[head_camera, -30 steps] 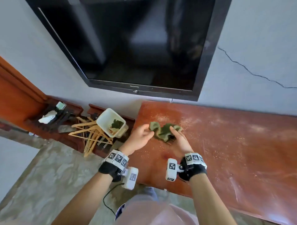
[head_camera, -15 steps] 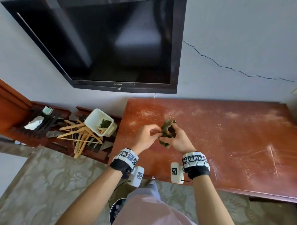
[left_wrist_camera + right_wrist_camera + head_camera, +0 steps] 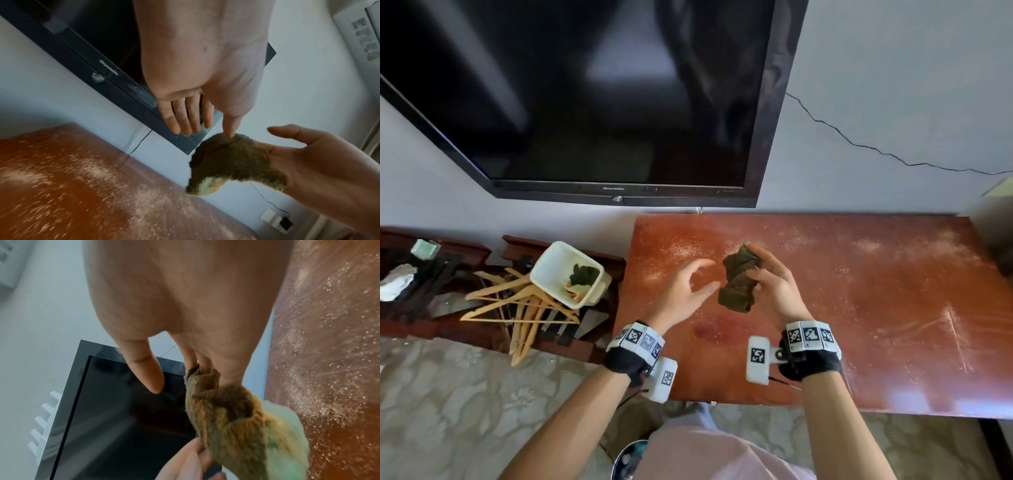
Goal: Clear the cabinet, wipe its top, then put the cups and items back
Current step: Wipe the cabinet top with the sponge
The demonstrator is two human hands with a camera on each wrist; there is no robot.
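A crumpled dark green cloth (image 3: 738, 281) hangs just above the dusty red-brown cabinet top (image 3: 876, 291). My right hand (image 3: 751, 262) holds the cloth, with fingers at its upper end and the thumb against its side. In the right wrist view the right hand (image 3: 176, 378) has the cloth (image 3: 236, 426) tucked between its fingers while the thumb stands apart. My left hand (image 3: 714, 273) is spread just left of the cloth. The left wrist view shows the left hand (image 3: 205, 131) touching the top of the cloth (image 3: 230, 162) with one fingertip. No cups are in view.
A black television (image 3: 585, 102) hangs on the wall behind the cabinet. Left of the cabinet, on a low dark shelf (image 3: 448, 308), lie wooden hangers (image 3: 517, 305) and a white bin (image 3: 568, 274) holding a green rag. White dust streaks cover the cabinet top.
The cloth lay spread on the cabinet under both hands; it was gathered and lifted. The left hand has now let go and drawn slightly left, leaving the right hand holding it.
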